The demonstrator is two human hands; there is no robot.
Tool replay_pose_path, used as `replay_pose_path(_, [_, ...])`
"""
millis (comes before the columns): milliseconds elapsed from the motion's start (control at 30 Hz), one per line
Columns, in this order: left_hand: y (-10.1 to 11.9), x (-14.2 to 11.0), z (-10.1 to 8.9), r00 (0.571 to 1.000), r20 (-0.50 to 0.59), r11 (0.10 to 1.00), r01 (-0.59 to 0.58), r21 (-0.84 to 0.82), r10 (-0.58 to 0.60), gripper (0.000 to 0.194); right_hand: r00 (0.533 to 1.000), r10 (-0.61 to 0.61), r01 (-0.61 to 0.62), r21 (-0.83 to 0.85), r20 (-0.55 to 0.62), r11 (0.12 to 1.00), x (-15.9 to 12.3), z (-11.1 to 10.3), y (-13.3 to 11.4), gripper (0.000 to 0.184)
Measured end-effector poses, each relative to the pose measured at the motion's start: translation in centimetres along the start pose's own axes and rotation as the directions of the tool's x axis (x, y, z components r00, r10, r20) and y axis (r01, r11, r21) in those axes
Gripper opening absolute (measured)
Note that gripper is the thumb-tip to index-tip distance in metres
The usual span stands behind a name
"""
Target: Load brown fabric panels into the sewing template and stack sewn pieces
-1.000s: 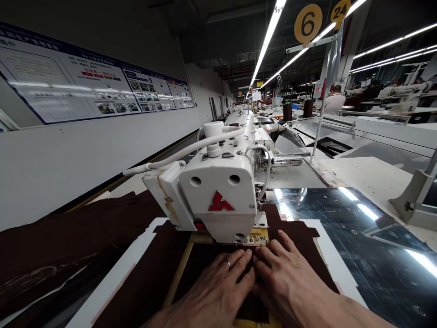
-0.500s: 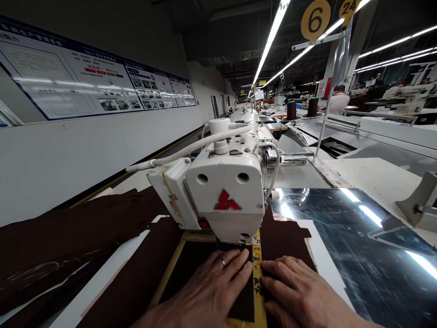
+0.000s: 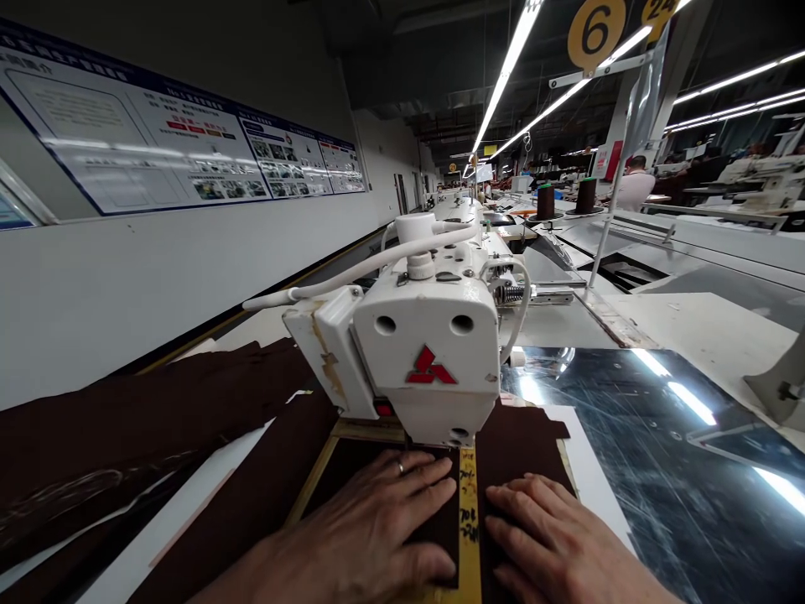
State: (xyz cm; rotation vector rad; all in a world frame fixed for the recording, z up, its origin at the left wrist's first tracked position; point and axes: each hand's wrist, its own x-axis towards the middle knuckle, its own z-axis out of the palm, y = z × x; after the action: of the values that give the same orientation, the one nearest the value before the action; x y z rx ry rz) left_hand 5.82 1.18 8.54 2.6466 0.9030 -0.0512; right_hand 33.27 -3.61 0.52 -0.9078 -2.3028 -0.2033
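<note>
My left hand (image 3: 390,520), with a ring on one finger, lies flat on dark brown fabric (image 3: 352,474) inside a yellow template frame (image 3: 469,512) marked with black handwriting. My right hand (image 3: 547,533) rests palm down, fingers stretched forward, on the brown fabric to the right of the frame's yellow strip. Just beyond my fingertips stands the white head of a sewing machine (image 3: 433,335) bearing a red three-diamond emblem. Its needle area is mostly hidden behind the head. White sheet material (image 3: 597,470) shows under the fabric at the right.
A pile of brown fabric (image 3: 144,419) covers the left side. A glossy dark panel (image 3: 679,453) lies at the right. Thread cones (image 3: 546,203) stand farther back, near a pole (image 3: 610,210). A person in a pale top (image 3: 634,189) sits in the distance.
The left hand has slid slightly left and back, and its thumb now shows spread out. The template and fabric have shifted slightly relative to the machine. The whole view has turned a little left.
</note>
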Motion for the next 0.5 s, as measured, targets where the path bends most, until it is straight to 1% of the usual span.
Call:
replay_pose_path(67, [0.1,0.5,-0.2,0.999,-0.036,0.999,-0.011,0.034,0.012,0.055,1.0,0.01,-0.01,0.0,-0.001,1.0,0.0,0.1,0.0,0.028])
replay_pose_path(100, [0.2,0.7,-0.3,0.999,-0.034,0.999,-0.013,0.045,0.015,0.055,1.0,0.01,-0.01,-0.008,0.001,1.0,0.0,0.2,0.0,0.029])
replay_pose_path(200, [0.1,1.3,-0.6,1.0,-0.014,0.999,-0.008,0.051,0.009,0.06,0.999,-0.008,0.009,-0.033,0.033,0.999,0.0,0.2,0.0,0.028])
replay_pose_path(300, [-0.2,1.7,-0.6,0.999,-0.032,1.0,-0.005,0.025,0.005,0.064,0.998,-0.016,0.017,-0.032,0.053,0.999,0.3,-0.3,0.0,0.025])
replay_pose_path(400, [-0.2,1.8,-0.6,0.999,-0.054,1.0,0.001,-0.003,-0.001,0.062,0.989,0.028,-0.029,0.003,0.143,1.0,0.7,-1.3,-0.2,0.025])
replay_pose_path(500, [0.3,1.7,-0.5,0.999,-0.034,0.999,0.026,-0.031,-0.027,0.065,0.966,0.08,-0.094,0.048,0.245,0.994,1.2,-2.3,-0.6,0.026])
